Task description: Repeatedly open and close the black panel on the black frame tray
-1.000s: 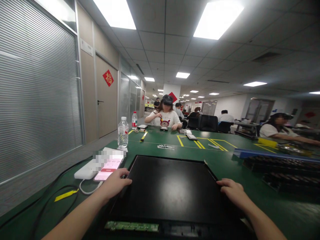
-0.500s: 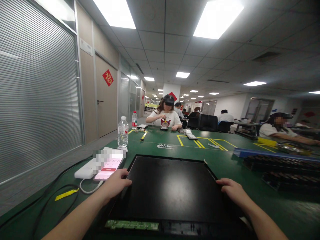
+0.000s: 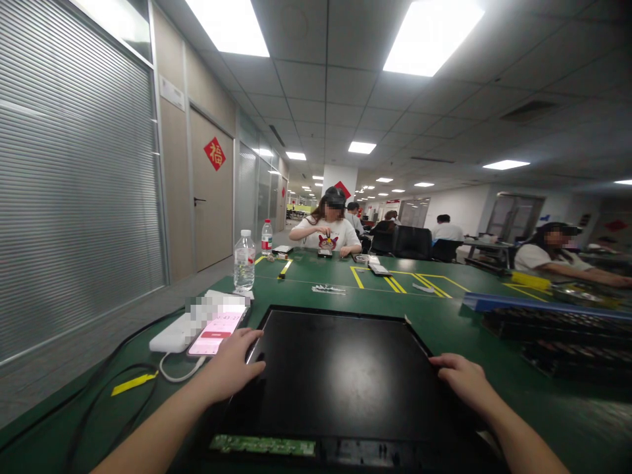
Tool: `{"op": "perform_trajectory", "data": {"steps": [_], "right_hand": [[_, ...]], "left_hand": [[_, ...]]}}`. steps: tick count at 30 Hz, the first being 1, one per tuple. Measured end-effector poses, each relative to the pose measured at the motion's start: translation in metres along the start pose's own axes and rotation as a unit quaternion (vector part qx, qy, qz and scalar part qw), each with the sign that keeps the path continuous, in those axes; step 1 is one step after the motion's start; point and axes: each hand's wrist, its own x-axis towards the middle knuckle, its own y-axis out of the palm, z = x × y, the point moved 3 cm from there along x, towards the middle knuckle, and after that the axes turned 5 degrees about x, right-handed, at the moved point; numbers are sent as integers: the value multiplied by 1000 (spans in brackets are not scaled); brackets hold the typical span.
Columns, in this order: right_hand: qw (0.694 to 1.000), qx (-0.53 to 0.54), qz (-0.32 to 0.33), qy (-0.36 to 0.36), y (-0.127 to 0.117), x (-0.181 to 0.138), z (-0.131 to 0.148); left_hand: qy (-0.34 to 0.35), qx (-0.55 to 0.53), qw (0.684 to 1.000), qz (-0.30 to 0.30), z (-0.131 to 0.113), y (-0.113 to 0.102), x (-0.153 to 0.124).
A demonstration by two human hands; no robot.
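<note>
A black flat panel point(image 3: 340, 388) lies face up at the near end of the green desk point(image 3: 444, 322), with a strip of green circuit board point(image 3: 261, 446) along its near side. The left hand point(image 3: 237, 365) meets the panel's left edge, thumb and forefinger parted wide; the right hand point(image 3: 461, 375) touches the opposite edge, thumb and fingers closer together. Whether either grip closes underneath is hidden. Placed opposite each other, the hands probably steady the panel evenly and leave its middle untouched.

Toward the desk's left edge, a phone point(image 3: 212, 339) lies beside a white block point(image 3: 168, 337), a white cable point(image 3: 180, 380) looping near; they are likely set aside for room. Beyond stands a capped bottle point(image 3: 243, 263) of clear liquid, then a red-capped bottle point(image 3: 266, 238), its fill unclear. Near the desk's right side, a metal bowl point(image 3: 575, 291) has contents too small to tell, beyond dark slotted strips point(image 3: 573, 355).
</note>
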Motion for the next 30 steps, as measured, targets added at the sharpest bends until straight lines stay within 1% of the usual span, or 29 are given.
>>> {"op": "perform_trajectory", "data": {"steps": [2,5,10,14,22,30], "right_hand": [[1000,-10,7,-3,2,2,-3],[1000,-21,1,-6,4,6,-9],[1000,-24,-3,-5,6,6,-9],[1000,-20,-2,-1,5,3,-6],[1000,-27,13,-3,5,3,-4],[1000,-9,17,-3,2,0,-1]], "left_hand": [[38,25,999,4,0,-4,-4],[78,14,996,42,1,-9,-10],[77,-9,992,99,1,-18,-18],[97,-13,986,133,-3,-22,-22],[107,-8,979,171,-1,-24,-23],[129,-8,969,211,-6,-26,-27]]}}
